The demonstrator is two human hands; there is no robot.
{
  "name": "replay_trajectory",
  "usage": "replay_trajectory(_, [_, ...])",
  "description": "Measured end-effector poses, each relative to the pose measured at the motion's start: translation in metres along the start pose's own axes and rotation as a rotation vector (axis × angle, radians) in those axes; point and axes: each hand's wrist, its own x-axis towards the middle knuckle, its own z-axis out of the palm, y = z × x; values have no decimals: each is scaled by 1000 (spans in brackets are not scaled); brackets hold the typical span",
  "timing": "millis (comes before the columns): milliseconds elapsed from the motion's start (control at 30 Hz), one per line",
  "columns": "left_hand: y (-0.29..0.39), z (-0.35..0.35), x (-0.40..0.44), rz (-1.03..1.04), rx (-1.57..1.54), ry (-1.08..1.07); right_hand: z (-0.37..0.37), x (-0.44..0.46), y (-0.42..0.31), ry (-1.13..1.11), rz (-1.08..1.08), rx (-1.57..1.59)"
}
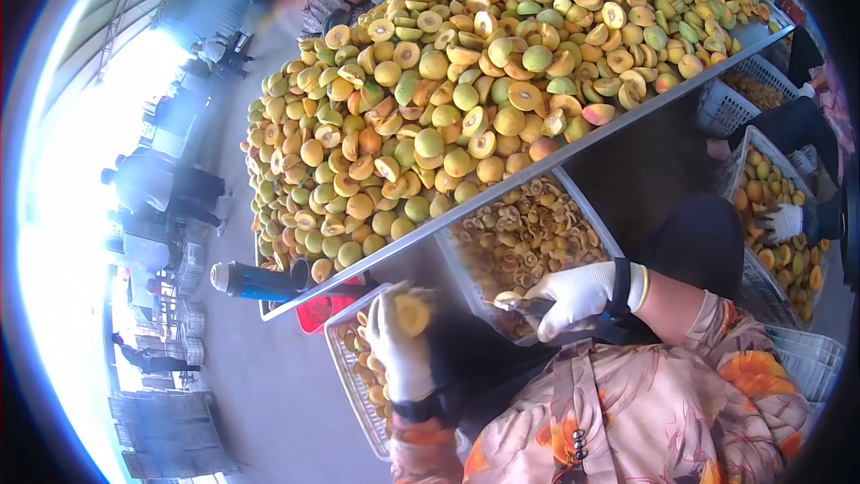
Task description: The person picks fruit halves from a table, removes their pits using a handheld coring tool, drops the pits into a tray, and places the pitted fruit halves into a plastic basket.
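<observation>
The left grip (pixel 400 354) pinches a yellow fruit half (pixel 412 315), a bit blurry. It points up, over the edge of a white basket (pixel 348 394) with cut fruit in it. The right grip (pixel 578 298) is curled round a small tool (pixel 535 308), with a pale bit (pixel 508 300) at its tip. That arm comes in from the right side, and the tip points at the left one. Near it, a bin (pixel 587 211) holds lots of brown bits, so a good deal looks done. But a huge fruit pile (pixel 430 143) on the tabletop (pixel 640 112) looks left to do.
</observation>
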Motion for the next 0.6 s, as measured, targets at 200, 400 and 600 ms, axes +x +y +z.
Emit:
replay_trajectory(200, [-9,-107,46,401,1478,47,-21,10,69,459,272,-761])
replay_trajectory(400, [-6,55,166,818,1294,-161,-28,28,96,454,239,-905])
replay_trajectory(600, [-49,143,266,811,1494,-403,-25,29,92,420,174,-815])
